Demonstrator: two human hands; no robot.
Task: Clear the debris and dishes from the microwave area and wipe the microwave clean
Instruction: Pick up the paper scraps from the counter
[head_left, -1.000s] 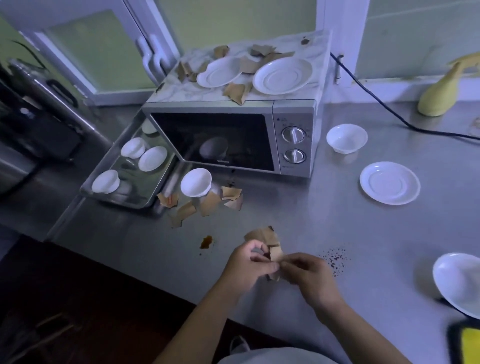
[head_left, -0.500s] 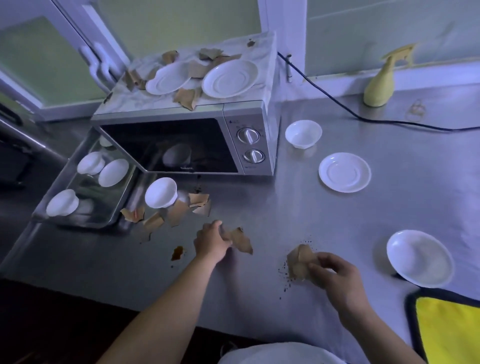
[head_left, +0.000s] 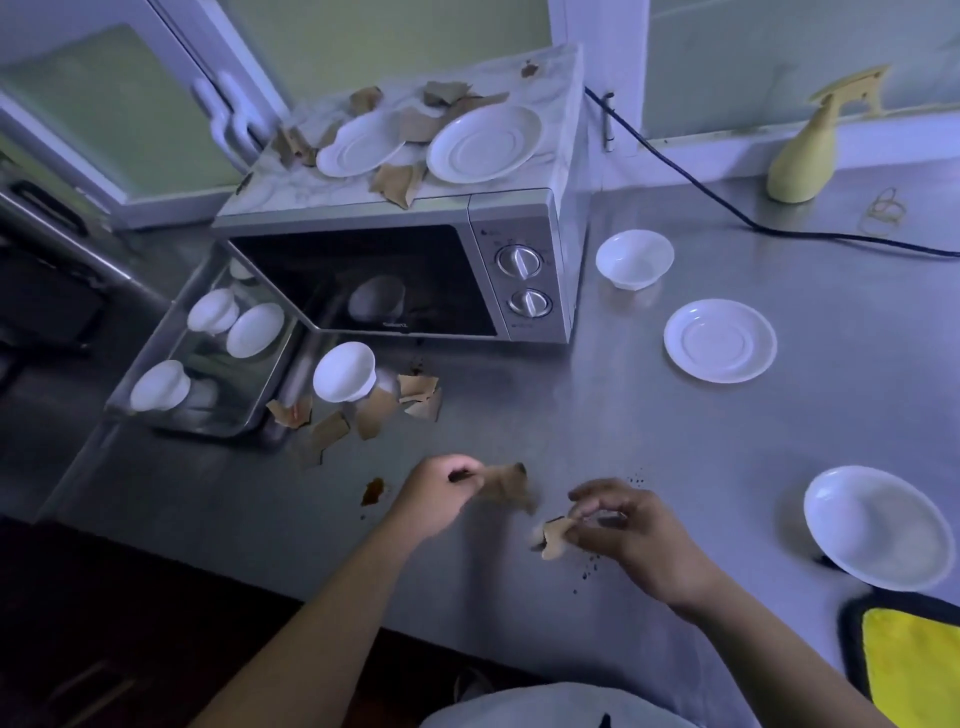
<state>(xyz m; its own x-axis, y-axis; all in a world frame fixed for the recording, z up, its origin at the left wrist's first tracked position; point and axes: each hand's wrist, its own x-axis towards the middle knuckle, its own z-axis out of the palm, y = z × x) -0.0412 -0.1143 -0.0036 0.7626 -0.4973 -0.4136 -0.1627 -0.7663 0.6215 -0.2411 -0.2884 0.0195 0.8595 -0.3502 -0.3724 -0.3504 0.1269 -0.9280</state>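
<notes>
Since half a second ago the left hand (head_left: 441, 493) has lifted its brown scrap (head_left: 506, 483) off the worktop (head_left: 649, 441) and swung toward the right hand (head_left: 631, 530); the two are now near each other but apart. The left fingers are curled round the scrap, which is blurred by motion. The right fingers pinch a smaller wad (head_left: 555, 535) just above the worktop, over dark crumbs (head_left: 587, 569).

The microwave (head_left: 524, 280) stands at the back, its top littered with torn paper (head_left: 397, 179) and two plates (head_left: 485, 145). In front of it an upturned bowl (head_left: 345, 371) sits among more pieces (head_left: 374, 413), and a brown stain (head_left: 372, 491) lies beside the left hand. A steel tray (head_left: 197, 423) to the left holds white cups (head_left: 161, 387). To the right lie a small bowl (head_left: 634, 258), a saucer (head_left: 719, 340), a dish (head_left: 878, 527) and a yellow cloth (head_left: 914, 660).
</notes>
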